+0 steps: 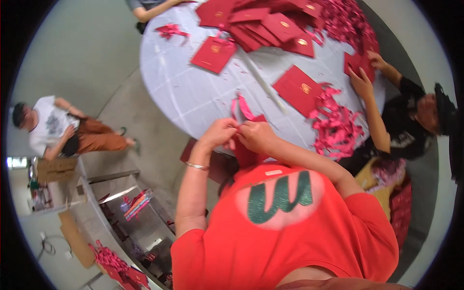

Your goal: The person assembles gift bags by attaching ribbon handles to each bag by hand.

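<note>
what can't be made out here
Head view, hidden: lower end of the pink ribbon, behind the left hand and right hand.
Head view, hidden: part of the red folder, behind the hands.
Head view, cut off: the folder pile, by the top edge.
Head view, too small: finer lines of the nearest gold emblem.

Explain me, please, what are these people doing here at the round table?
The person in the red T-shirt has the left hand and right hand together at a red folder, by the near edge of the white-covered round table. A pink ribbon shows just beyond them; each hand's exact grip is unclear. A co-worker in black, on the right, handles another red piece. A folder heap and loose pink ribbons lie on the table.
</note>
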`<move>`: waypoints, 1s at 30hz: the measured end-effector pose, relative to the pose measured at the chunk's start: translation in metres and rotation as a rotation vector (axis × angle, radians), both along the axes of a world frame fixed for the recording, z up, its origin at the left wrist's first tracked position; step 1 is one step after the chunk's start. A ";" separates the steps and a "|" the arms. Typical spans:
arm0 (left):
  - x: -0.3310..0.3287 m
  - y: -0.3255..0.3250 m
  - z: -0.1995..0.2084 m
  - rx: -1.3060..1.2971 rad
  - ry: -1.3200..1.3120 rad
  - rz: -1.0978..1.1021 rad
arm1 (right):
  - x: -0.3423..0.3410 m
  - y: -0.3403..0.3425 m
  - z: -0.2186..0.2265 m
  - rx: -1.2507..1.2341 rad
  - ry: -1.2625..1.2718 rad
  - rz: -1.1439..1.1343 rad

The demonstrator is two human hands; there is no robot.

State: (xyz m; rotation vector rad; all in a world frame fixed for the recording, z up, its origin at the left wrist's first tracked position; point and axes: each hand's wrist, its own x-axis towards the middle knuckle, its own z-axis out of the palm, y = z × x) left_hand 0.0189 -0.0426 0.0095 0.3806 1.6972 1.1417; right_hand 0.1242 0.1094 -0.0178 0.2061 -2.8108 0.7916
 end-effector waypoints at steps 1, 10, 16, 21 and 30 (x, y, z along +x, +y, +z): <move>-0.001 0.000 -0.011 0.015 0.053 -0.024 | -0.003 -0.003 -0.001 0.095 -0.070 -0.021; 0.011 0.000 -0.011 0.074 0.054 -0.042 | -0.002 -0.007 0.028 -0.030 -0.156 -0.133; 0.009 -0.007 -0.014 0.180 0.027 -0.013 | -0.018 0.009 0.048 -0.410 -0.296 0.048; 0.020 -0.006 0.014 0.095 0.164 0.020 | -0.045 0.030 0.035 -0.298 -0.433 0.118; 0.051 0.008 0.017 0.123 0.484 -0.016 | -0.081 0.052 0.035 -0.210 -1.040 0.357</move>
